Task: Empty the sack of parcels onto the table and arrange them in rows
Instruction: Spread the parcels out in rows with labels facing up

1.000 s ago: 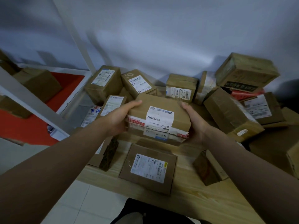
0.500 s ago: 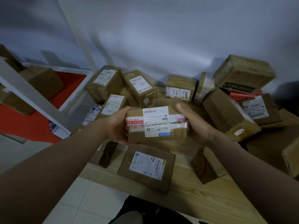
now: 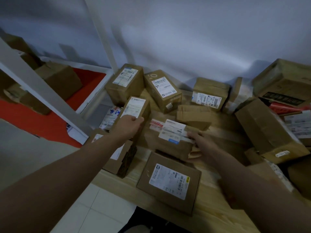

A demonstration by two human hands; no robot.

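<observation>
Pale wall and a light wooden table [image 3: 207,214] frame the work. A second ago both hands held the taped parcel [image 3: 168,140] up off the wood; now it lies flat, between the far boxes and the flat parcel [image 3: 170,182] at the near edge, so one more item seems placed. The left hand [image 3: 129,126] has moved to the slim upright box [image 3: 134,110] just left of it, fingers bent round its near end. The right hand [image 3: 200,145] rests at the taped parcel's right end; blur hides whether it grips. Roughly a dozen parcels are visible, the right ones heaped; no sack shows.
</observation>
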